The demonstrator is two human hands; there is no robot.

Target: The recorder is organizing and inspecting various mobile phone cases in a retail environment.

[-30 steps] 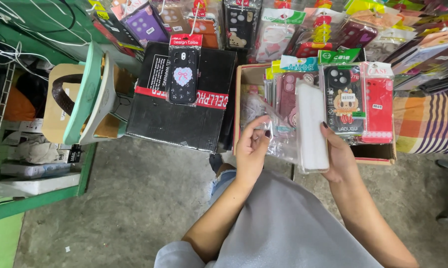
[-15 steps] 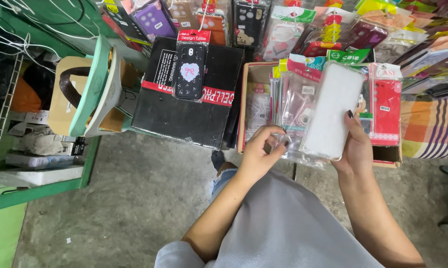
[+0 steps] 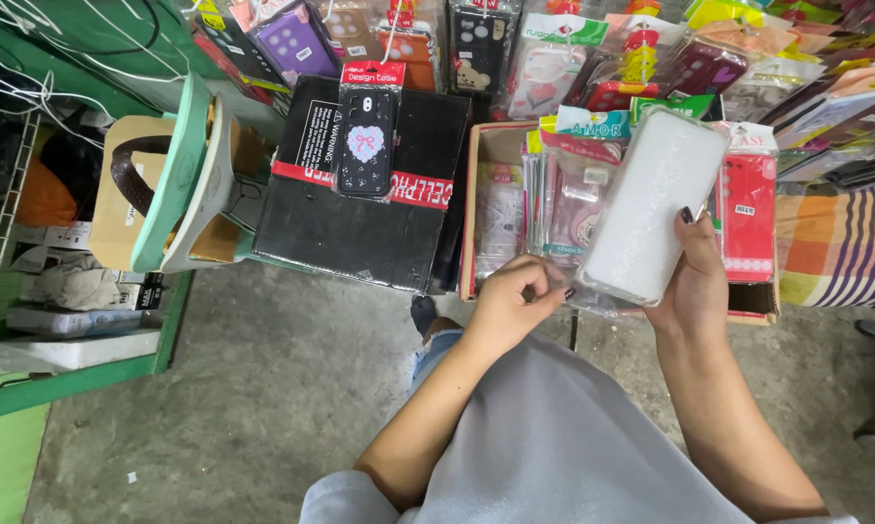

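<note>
My right hand (image 3: 692,277) grips a white phone case in a clear sleeve (image 3: 651,204), held tilted over a cardboard box (image 3: 476,209) packed with several packaged phone cases. My left hand (image 3: 513,306) is curled with its fingertips pinching the sleeve's lower left edge, beside a pink packaged case (image 3: 566,209) standing in the box. A red packaged case (image 3: 748,213) stands just right of the white one.
A black box (image 3: 360,218) to the left carries a black case with a heart design (image 3: 365,141). More packaged cases hang along the top. A mint plastic chair (image 3: 180,180) and green shelf (image 3: 79,374) stand left; striped cloth (image 3: 840,247) lies right. Concrete floor below.
My right hand lifted the white case out of the box and turned its flat face toward me. My left hand dropped from the box to the sleeve's lower edge.
</note>
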